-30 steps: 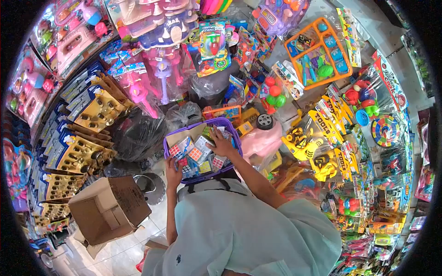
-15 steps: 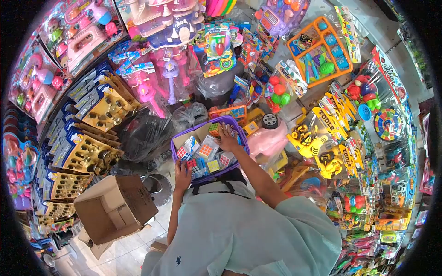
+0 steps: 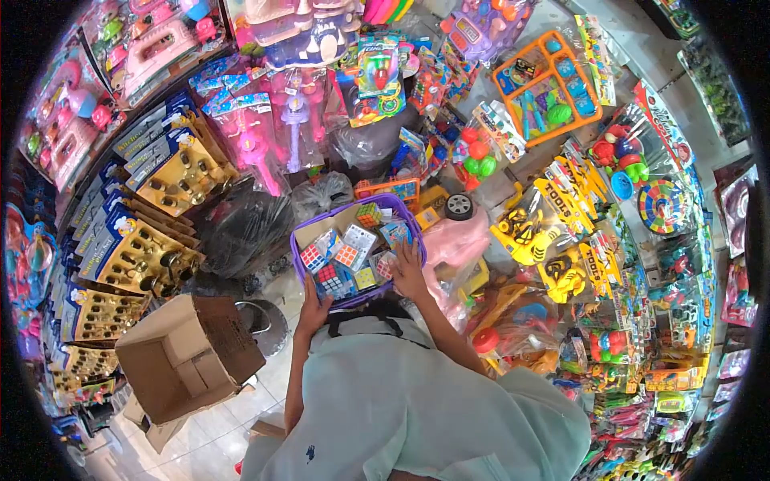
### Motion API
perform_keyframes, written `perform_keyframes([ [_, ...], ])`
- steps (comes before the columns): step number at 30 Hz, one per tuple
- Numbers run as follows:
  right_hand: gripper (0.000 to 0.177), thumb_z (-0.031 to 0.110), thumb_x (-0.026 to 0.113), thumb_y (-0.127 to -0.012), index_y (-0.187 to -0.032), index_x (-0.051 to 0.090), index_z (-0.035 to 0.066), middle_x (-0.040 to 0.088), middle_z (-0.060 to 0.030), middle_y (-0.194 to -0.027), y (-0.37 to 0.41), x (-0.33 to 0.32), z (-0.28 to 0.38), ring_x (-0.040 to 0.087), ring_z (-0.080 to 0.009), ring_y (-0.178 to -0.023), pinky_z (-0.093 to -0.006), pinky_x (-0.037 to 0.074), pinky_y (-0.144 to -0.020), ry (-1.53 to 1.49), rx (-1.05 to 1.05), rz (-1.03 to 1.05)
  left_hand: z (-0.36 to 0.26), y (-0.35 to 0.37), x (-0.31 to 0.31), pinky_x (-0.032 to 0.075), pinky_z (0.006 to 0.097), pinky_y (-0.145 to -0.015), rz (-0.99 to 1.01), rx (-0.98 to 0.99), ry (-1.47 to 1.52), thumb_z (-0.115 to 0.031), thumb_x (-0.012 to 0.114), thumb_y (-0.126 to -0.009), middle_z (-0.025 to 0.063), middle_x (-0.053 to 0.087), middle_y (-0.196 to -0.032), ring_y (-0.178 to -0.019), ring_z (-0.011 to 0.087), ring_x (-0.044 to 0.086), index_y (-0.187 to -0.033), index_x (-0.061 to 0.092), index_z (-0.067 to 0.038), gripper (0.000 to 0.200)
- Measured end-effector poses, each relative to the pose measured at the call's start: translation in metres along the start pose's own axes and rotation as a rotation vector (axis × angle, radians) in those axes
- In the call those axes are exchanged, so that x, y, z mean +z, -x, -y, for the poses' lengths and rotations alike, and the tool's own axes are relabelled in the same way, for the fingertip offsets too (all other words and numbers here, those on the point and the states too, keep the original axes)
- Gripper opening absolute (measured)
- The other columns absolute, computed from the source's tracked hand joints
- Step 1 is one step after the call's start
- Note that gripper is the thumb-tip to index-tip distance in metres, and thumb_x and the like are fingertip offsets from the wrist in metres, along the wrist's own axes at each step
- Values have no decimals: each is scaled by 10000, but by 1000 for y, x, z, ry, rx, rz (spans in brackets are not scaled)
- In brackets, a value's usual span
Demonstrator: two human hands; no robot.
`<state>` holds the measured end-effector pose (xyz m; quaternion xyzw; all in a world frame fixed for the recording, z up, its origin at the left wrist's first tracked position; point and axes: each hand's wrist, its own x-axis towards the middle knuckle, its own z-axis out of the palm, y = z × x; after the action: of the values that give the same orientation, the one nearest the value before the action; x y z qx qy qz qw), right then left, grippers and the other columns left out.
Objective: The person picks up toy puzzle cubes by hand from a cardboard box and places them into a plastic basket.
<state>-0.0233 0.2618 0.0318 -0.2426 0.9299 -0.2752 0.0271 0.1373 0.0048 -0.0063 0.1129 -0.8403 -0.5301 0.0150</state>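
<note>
- The purple basket (image 3: 298, 240) sits mid-view, close against our chest, and holds boxed puzzle cubes (image 3: 346, 255) lying loose and overlapping.
- Our left hand (image 3: 313, 309) takes the basket's near left rim with the fingers clenched round it. We see no surface under the basket, so we judge this grip carries and steadies the load.
- Our right hand (image 3: 409, 274) lies on the cubes at the near right corner with its fingers spread across them. We cannot tell whether they pinch one.
- A pink toy car (image 3: 461, 240) stands just right of the basket, and black plastic bags (image 3: 241, 228) slump just left of it.
- At the near left, an open cardboard box (image 3: 188, 353) stands on the tiled floor (image 3: 216, 437), mouth up.
- Packaged toys (image 3: 548, 88) crowd the far and right sides. The lens bends them and crops the edges, so we cannot read most labels.
- Our shirt (image 3: 401, 401) hides the basket's underside and near wall.
</note>
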Motion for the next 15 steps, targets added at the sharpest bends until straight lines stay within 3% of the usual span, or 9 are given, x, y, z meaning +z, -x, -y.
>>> perform_keyframes([
  [7, 613, 367, 440, -962, -1442, 293, 15, 174, -211, -1532, 40, 2, 11, 74, -424, -1423, -534, 112, -1134, -86, 51, -56, -4, 20, 0, 161, 367, -1150, -15, 56, -3, -253, 569, -919, 258, 123, -1526, -1429, 342, 142, -1469, 85, 40, 790],
  [9, 591, 361, 448, -971, -1433, 317, 17, 238, -206, -1514, 54, 6, 22, 118, -416, -1419, -509, 146, -1134, -50, 56, -65, -8, 36, 2, 165, 372, -1150, 5, 11, 0, -255, 569, -920, 260, 173, -1510, -1410, 349, 193, -1464, 112, 48, 772],
  [10, 591, 361, 448, -971, -1433, 317, 17, 238, -206, -1514, 62, 7, 29, 118, -416, -1419, -509, 146, -1134, -59, 67, -63, -6, 46, 2, 245, 386, -1125, -12, 59, -58, -232, 558, -930, 259, 239, -1480, -1384, 350, 250, -1459, 162, 36, 713],
  [11, 595, 360, 451, -970, -1431, 315, 9, 248, -213, -1508, 69, 8, 36, 136, -412, -1416, -495, 160, -1135, -77, 61, -51, -6, 56, 1, 245, 386, -1125, -4, 55, -66, -232, 558, -930, 259, 239, -1480, -1384, 350, 250, -1459, 162, 36, 713],
  [13, 600, 359, 454, -969, -1429, 312, 1, 259, -221, -1501, 88, 17, 44, 154, -408, -1413, -480, 175, -1135, -106, 61, -34, -7, 81, 1, 380, 381, -1043, 39, -18, 181, -204, 541, -943, 243, 298, -1452, -1308, 339, 383, -1456, 202, 10, 652],
  [14, 602, 362, 460, -968, -1428, 313, 3, 270, -224, -1495, 99, 21, 48, 174, -413, -1405, -467, 191, -1133, -191, 74, 22, -8, 99, 0, 474, 353, -927, 24, -130, 146, -191, 536, -951, 214, 442, -1359, -1162, 304, 539, -1435, 270, -4, 583],
  [15, 604, 364, 466, -966, -1427, 314, 4, 282, -227, -1488, 109, 23, 56, 194, -418, -1397, -455, 207, -1131, -279, 85, 80, -5, 117, -2, 474, 353, -927, 25, -143, 135, -191, 536, -951, 214, 442, -1359, -1162, 304, 539, -1435, 270, -4, 583],
])
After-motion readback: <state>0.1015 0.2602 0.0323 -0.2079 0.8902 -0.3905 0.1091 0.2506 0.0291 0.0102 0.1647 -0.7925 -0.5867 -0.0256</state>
